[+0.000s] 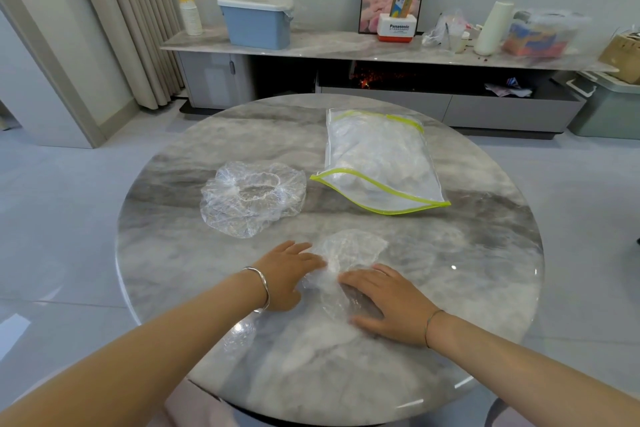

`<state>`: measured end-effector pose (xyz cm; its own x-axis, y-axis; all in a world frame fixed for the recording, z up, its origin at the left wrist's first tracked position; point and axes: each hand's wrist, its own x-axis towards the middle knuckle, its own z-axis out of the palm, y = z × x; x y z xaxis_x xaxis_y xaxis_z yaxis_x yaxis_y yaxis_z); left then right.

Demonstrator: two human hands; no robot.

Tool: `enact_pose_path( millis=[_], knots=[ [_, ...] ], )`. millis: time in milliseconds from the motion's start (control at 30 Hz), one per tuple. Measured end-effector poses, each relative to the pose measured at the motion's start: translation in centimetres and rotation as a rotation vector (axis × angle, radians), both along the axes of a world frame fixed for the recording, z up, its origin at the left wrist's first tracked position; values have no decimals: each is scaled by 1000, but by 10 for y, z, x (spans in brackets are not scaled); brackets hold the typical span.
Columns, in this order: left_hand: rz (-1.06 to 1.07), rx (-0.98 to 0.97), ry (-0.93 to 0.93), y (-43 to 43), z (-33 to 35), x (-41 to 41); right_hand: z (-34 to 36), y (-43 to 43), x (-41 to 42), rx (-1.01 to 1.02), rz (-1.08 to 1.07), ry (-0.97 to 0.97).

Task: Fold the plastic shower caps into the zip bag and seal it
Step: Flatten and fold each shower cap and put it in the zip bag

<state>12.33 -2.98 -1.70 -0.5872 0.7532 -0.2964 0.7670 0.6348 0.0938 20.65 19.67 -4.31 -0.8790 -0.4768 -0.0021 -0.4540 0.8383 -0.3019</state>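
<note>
A clear plastic shower cap [349, 250] lies flattened on the round marble table [173, 253] near me. My left hand [289, 272] presses flat on its left part, fingers together. My right hand [384, 298] lies flat on its near right part. A second shower cap [252, 198], puffed and round with its elastic opening up, sits left of centre. The clear zip bag [377, 163] with a yellow-green zip strip lies right of centre, its mouth open toward me, with crumpled clear plastic inside.
Behind the table a long low cabinet [346, 48] carries a blue lidded bin [256, 21], paper cups, a white and red box, a paper roll and plastic-wrapped items. Curtains hang at back left. Grey floor tiles surround the table.
</note>
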Motion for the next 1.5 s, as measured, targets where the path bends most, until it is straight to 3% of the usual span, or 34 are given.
enact_pose_path(
  millis=[167, 367, 533, 600, 667, 800, 933, 1067, 1200, 1500],
  knots=[
    [57, 179, 0, -2, -9, -3, -10, -10, -5, -228, -161, 62],
    [209, 251, -48, 6, -7, -3, 7, -15, -14, -861, -603, -299],
    [452, 394, -244, 11, -13, 0, 14, -15, -15, -975, -815, -419],
    [473, 377, -233, 14, -13, 1, 13, -14, -15, -923, -869, -340],
    [477, 373, -227, 16, -14, 0, 10, -12, -14, -708, -828, -133],
    [527, 409, -260, 20, -16, 0, 7, -14, -7, -363, -443, 242],
    [530, 429, -187, 21, -11, 4, -4, -19, -5, -131, -316, 71],
    [202, 458, 131, 21, -10, 8, -15, -14, -8, -17, -373, -101],
    [-96, 223, 94, 23, -14, 16, -16, -13, -9, -9, -389, -136],
    [-34, 90, 22, 16, -38, 14, -22, -5, -4, 108, -343, -127]
  ],
)
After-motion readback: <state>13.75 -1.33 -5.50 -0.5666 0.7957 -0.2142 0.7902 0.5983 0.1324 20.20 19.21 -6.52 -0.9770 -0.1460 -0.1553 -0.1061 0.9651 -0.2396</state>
